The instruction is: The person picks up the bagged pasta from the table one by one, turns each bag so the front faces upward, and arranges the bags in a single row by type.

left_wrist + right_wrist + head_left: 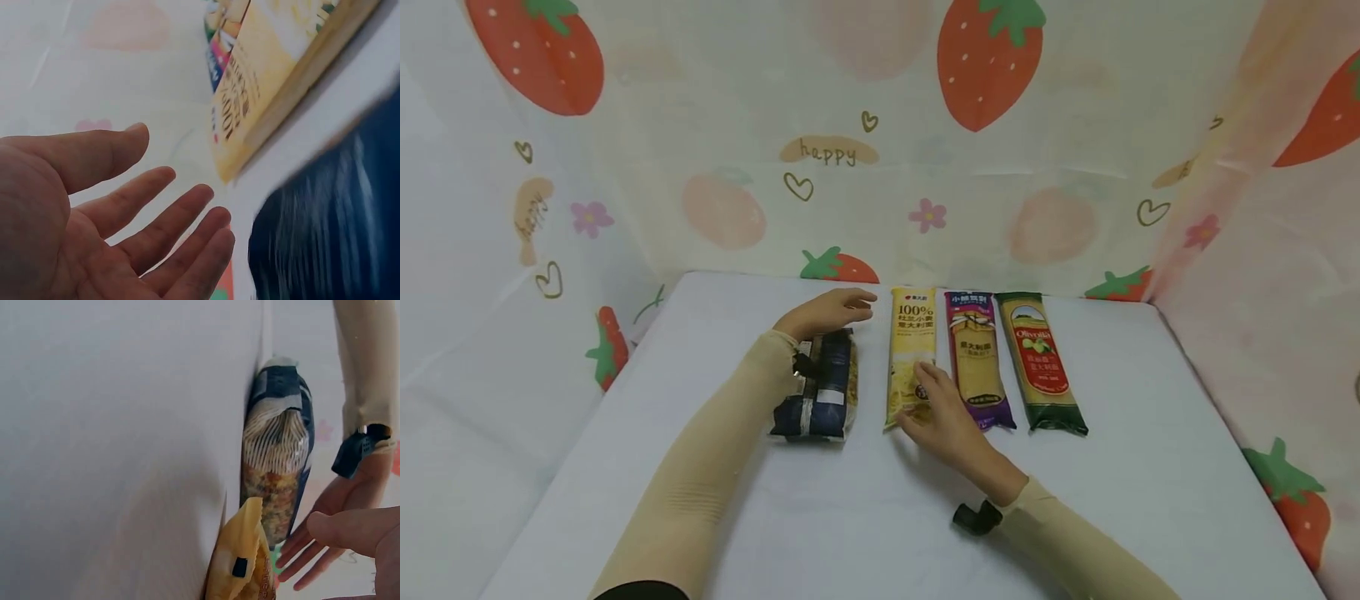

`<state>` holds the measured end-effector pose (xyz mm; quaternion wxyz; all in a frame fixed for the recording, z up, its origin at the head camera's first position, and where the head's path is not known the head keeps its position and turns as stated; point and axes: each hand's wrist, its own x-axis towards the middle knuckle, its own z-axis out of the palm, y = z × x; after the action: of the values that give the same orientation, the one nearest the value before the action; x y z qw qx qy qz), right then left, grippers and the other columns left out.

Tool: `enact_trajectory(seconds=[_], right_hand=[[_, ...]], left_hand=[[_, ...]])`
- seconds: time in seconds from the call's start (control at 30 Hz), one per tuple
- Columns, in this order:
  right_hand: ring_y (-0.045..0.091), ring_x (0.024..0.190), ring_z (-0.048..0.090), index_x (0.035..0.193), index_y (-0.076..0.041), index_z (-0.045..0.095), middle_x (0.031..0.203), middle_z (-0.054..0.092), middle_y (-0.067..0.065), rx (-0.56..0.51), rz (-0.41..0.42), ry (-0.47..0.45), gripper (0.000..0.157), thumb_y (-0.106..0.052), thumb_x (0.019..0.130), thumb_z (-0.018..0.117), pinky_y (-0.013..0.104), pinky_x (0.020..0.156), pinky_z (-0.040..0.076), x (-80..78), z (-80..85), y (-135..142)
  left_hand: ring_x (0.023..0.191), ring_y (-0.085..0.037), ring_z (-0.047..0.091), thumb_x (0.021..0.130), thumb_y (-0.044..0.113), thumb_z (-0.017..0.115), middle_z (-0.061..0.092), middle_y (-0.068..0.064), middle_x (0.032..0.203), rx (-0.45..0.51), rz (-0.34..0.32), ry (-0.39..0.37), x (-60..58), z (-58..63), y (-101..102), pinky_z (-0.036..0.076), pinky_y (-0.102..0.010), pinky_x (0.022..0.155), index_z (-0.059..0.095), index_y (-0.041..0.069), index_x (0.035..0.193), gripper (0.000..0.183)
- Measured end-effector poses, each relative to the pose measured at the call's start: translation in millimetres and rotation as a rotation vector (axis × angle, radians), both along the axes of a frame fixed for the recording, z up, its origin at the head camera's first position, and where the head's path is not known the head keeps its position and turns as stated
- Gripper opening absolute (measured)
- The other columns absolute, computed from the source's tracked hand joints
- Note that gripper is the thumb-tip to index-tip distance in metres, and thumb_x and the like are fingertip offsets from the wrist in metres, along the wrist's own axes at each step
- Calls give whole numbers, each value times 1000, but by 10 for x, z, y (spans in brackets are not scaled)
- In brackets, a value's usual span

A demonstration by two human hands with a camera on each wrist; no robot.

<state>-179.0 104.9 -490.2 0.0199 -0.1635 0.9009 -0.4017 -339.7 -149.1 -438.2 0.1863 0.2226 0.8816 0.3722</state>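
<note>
Four packs would be several packs of pasta lying on the white table. My left hand (pixel 829 312) hovers at the far end of a dark blue pasta bag (pixel 827 392), its fingers loosely extended and nothing in them. In the left wrist view the yellow spaghetti pack (pixel 269 69) lies beyond those fingers. Over the near end of that yellow pack (pixel 912 333) is my right hand (pixel 943 417), thumb and fingers apart; whether it touches the pack I cannot tell. The right wrist view shows the blue bag's clear side (pixel 275 487) with short pasta inside.
Right of the yellow pack lie a purple spaghetti pack (pixel 977 358) and a green and red spaghetti pack (pixel 1041 362). White cloth covers the table (pixel 850 517). A strawberry-print curtain (pixel 865 200) hangs behind and at both sides.
</note>
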Motion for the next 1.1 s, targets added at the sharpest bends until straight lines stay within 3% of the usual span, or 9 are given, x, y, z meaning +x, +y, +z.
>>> enact_trajectory(seconds=[0.27, 0.6, 0.87, 1.1], right_hand=[[38, 158, 33, 168, -9, 36, 171, 34, 14, -14, 38, -19, 91, -25, 94, 87, 61, 123, 37, 38, -22, -109], [35, 157, 35, 170, -22, 35, 172, 35, 10, -21, 146, -78, 94, -33, 93, 88, 62, 124, 35, 110, 14, -309], [34, 160, 31, 171, -23, 33, 173, 35, 9, 12, 145, -106, 97, -41, 92, 87, 63, 124, 33, 77, 25, -405], [38, 143, 53, 172, -15, 27, 167, 39, 16, -10, 218, -103, 103, -38, 92, 88, 57, 115, 49, 41, -56, -502]], left_hand=[[151, -44, 45, 115, 21, 52, 45, -30, 162, 75, 31, 41, 140, -106, -429, 42, -58, 120, 43, 2, 163, 52], [153, -48, 39, 113, 37, 58, 45, -24, 165, -46, 167, 100, 321, -271, -906, 32, -65, 124, 48, 8, 162, 57], [154, -50, 36, 109, 44, 65, 36, -24, 170, 40, 184, -22, 398, -408, -1024, 32, -68, 123, 38, 11, 168, 73], [155, -48, 34, 103, 58, 67, 35, -29, 168, 2, 265, -134, 440, -520, -1087, 33, -68, 122, 33, 13, 169, 86]])
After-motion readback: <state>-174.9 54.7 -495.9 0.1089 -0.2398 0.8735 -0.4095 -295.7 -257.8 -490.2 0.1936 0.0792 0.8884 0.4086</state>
